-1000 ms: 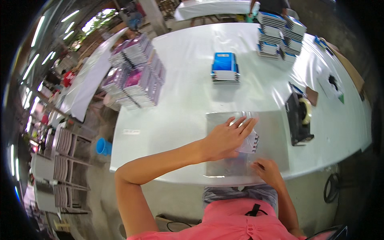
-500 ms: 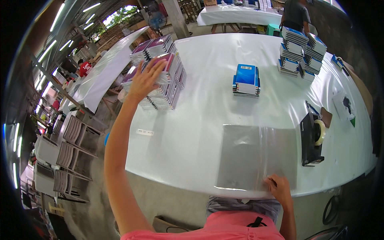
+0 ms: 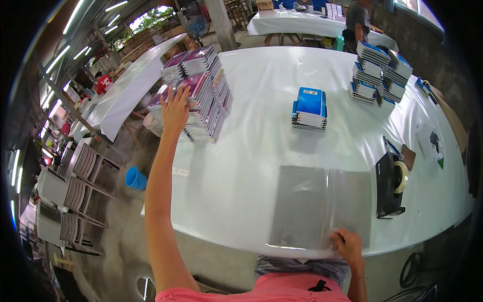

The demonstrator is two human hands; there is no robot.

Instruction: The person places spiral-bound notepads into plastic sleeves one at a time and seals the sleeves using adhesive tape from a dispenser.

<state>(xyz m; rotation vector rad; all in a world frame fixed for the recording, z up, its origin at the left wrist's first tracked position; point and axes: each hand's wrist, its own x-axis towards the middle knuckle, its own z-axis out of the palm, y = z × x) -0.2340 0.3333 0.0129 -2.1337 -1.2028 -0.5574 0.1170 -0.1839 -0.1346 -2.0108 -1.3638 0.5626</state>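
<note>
My left hand [image 3: 175,111] reaches far out with fingers spread, over the near side of the stacked spiral notebooks [image 3: 205,90] with purple and red covers in shiny plastic wrap. None is lifted off the stack. At the near edge of the table, my right hand [image 3: 348,245] is closed, thumb and forefinger together, over a flat clear plastic sheet [image 3: 302,206]. Whether those fingers pinch the sheet or something small is hidden. Beyond the sheet stands a small pile of blue spiral notebooks [image 3: 310,103], touched by neither hand.
A black tape dispenser [image 3: 387,186] with a tape roll [image 3: 401,177] stands right of the sheet. Taller blue notebook stacks [image 3: 370,73] rise at the far right, near a person [image 3: 358,22]. A blue bucket [image 3: 136,178] and chairs [image 3: 83,189] stand on the floor to the left.
My left hand has drawn back and a little left, from the top of the purple notebooks to their near side. My right hand stays at the sheet. The view has shifted slightly.
</note>
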